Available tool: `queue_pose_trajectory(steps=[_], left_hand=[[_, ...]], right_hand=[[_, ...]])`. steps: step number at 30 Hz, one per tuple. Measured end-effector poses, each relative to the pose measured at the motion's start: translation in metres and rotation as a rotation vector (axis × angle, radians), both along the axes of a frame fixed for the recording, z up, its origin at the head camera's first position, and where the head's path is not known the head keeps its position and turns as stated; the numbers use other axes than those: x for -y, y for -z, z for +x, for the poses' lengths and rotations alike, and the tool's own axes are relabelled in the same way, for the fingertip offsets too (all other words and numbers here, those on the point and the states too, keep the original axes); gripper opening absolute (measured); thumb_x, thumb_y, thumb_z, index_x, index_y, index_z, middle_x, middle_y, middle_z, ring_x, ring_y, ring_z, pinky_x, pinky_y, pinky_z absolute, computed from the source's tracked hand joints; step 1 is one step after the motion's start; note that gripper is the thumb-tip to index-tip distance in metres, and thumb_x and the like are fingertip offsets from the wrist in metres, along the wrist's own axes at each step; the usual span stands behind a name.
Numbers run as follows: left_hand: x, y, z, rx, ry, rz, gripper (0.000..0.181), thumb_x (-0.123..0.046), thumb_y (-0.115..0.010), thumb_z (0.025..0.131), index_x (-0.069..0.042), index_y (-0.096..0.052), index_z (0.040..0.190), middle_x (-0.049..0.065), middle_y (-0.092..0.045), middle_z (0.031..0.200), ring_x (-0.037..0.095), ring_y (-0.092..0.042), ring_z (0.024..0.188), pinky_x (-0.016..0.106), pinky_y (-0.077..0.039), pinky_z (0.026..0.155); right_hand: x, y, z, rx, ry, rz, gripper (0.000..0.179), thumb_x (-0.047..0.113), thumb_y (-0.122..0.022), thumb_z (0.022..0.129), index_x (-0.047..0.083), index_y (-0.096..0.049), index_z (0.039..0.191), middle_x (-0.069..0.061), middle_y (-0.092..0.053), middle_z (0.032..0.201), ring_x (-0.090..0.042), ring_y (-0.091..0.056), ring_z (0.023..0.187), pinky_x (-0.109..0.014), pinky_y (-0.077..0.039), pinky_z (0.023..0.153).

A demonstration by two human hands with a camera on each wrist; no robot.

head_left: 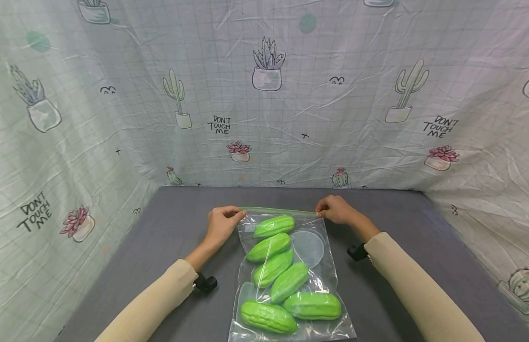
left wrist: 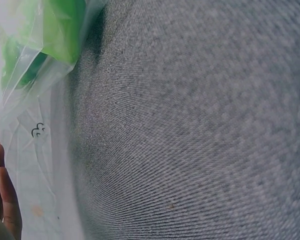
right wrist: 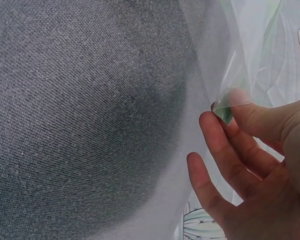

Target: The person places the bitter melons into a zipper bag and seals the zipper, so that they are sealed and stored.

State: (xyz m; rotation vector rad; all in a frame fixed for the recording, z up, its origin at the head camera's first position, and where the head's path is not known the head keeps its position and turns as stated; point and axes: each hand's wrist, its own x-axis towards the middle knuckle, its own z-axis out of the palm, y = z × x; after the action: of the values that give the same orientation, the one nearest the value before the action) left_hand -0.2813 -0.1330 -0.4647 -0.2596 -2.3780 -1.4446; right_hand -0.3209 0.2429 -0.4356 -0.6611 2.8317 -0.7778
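A clear zip-top bag [head_left: 328,280] with a green strip along its top edge lies in front of me, several ridged green gourds [head_left: 268,316] inside it. My left hand [head_left: 223,222] pinches the bag's top left corner between thumb and fingers. At the top right corner, my right hand [head_left: 338,210] pinches the green-edged strip. The right wrist view shows the right hand [right wrist: 255,165] with thumb and index finger on the plastic, its other fingers apart. Only a few fingertips of the left hand [left wrist: 7,195] show in the left wrist view.
A dark grey cloth surface [head_left: 170,228] lies under the bag. A pale round patch [head_left: 308,248] shows through the plastic beside the gourds. Behind and at the sides hangs a white curtain [head_left: 307,114] printed with cacti. A black strap device [head_left: 204,283] sits on each wrist.
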Motion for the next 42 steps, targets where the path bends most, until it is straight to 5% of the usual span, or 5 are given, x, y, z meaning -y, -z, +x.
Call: queue_pose_trajectory(steps=[21, 32, 42], left_hand=[[0.000, 0.002, -0.005, 0.026, -0.007, 0.006, 0.011, -0.026, -0.082, 0.090, -0.015, -0.083, 0.087, 0.005, -0.078, 0.077, 0.018, -0.069, 0.065, 0.026, -0.051, 0.059], [-0.001, 0.003, -0.009, 0.046, -0.033, 0.030, 0.013, -0.027, -0.082, 0.089, -0.014, -0.083, 0.088, 0.005, -0.078, 0.076, 0.012, -0.067, 0.063, 0.026, -0.052, 0.059], [-0.002, 0.003, -0.015, 0.121, -0.050, 0.063, 0.016, -0.028, -0.083, 0.089, -0.013, -0.083, 0.092, 0.006, -0.079, 0.083, 0.010, -0.069, 0.066, 0.026, -0.056, 0.063]], right_hand=[[0.002, -0.002, -0.002, -0.006, 0.084, -0.086, 0.014, 0.009, -0.067, 0.099, 0.001, -0.076, 0.106, -0.012, -0.077, 0.098, -0.019, -0.069, 0.084, -0.039, -0.056, 0.076], [0.005, 0.001, -0.002, -0.055, 0.144, -0.139, 0.016, 0.004, -0.065, 0.098, -0.002, -0.074, 0.110, -0.019, -0.075, 0.104, -0.032, -0.070, 0.095, -0.045, -0.057, 0.081], [0.010, 0.002, -0.002, -0.077, 0.198, -0.151, 0.017, 0.004, -0.064, 0.098, -0.001, -0.074, 0.111, -0.020, -0.074, 0.106, -0.035, -0.069, 0.100, -0.048, -0.056, 0.084]])
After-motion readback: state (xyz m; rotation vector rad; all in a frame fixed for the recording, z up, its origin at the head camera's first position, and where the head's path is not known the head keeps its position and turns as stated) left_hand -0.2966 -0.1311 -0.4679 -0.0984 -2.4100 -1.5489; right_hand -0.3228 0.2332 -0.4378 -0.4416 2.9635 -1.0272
